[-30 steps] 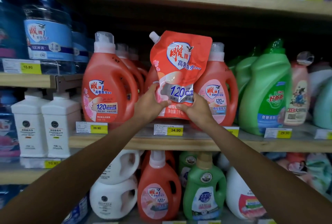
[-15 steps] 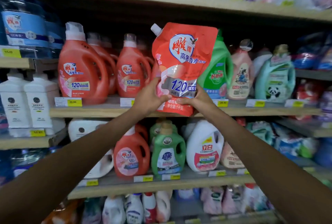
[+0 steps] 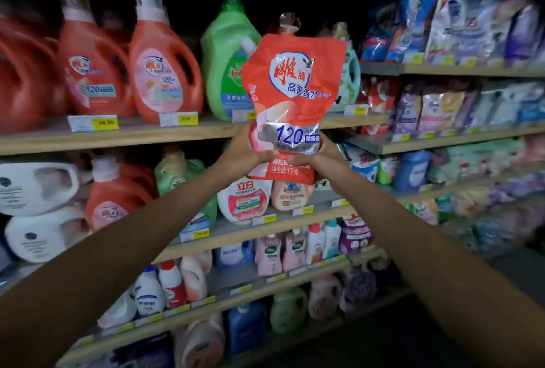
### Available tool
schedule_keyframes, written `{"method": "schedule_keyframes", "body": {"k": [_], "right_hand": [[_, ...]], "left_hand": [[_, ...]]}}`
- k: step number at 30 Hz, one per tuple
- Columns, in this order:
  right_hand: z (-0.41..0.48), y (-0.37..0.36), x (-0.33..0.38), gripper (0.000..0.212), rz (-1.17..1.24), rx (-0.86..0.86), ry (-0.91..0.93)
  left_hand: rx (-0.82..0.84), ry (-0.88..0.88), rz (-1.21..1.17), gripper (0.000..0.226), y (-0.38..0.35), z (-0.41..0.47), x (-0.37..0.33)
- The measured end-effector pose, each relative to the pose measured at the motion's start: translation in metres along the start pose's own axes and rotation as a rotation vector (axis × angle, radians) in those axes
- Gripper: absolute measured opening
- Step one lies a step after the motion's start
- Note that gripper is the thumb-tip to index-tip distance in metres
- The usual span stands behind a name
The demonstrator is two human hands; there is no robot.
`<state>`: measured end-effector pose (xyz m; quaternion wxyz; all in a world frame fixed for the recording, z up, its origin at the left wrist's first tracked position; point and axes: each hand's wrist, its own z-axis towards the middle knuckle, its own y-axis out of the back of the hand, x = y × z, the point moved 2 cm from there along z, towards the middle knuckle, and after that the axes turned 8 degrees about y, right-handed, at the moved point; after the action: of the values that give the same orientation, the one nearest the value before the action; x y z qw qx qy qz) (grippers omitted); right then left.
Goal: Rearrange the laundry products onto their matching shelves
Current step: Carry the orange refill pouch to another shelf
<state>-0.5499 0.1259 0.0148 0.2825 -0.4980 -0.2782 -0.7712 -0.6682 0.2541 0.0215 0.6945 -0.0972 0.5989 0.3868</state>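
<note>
Pouch upright mid-frame, base gripped by left hand and right hand. Bags at frame right, nearer right hand.

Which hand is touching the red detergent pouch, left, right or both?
Touching, both. The head view shows the left hand and right hand gripping the red detergent pouch near its bottom, thumbs pressed on its front.
</note>
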Motion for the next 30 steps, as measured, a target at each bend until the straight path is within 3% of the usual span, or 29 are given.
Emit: {"method": "schedule_keyframes", "body": {"k": [6, 18, 23, 26, 30], "right_hand": [[0.0, 0.086, -0.039, 0.067, -0.045, -0.094, -0.056], [0.065, 0.293, -0.132, 0.057, -0.255, -0.188, -0.227], [0.086, 0.367, -0.154, 0.045, -0.236, -0.238, -0.265], [0.099, 0.405, -0.168, 0.048, -0.248, -0.239, -0.281], [0.126, 0.457, -0.191, 0.038, -0.268, -0.234, -0.273]], "left_hand": [[0.106, -0.01, -0.004, 0.073, -0.093, 0.037, 0.003], [0.292, 0.031, -0.074, 0.063, -0.316, 0.175, 0.016], [0.335, 0.061, -0.073, 0.072, -0.394, 0.228, 0.013], [0.35, 0.081, -0.088, 0.062, -0.435, 0.252, 0.01], [0.353, 0.101, -0.116, 0.057, -0.485, 0.287, 0.008]]}}
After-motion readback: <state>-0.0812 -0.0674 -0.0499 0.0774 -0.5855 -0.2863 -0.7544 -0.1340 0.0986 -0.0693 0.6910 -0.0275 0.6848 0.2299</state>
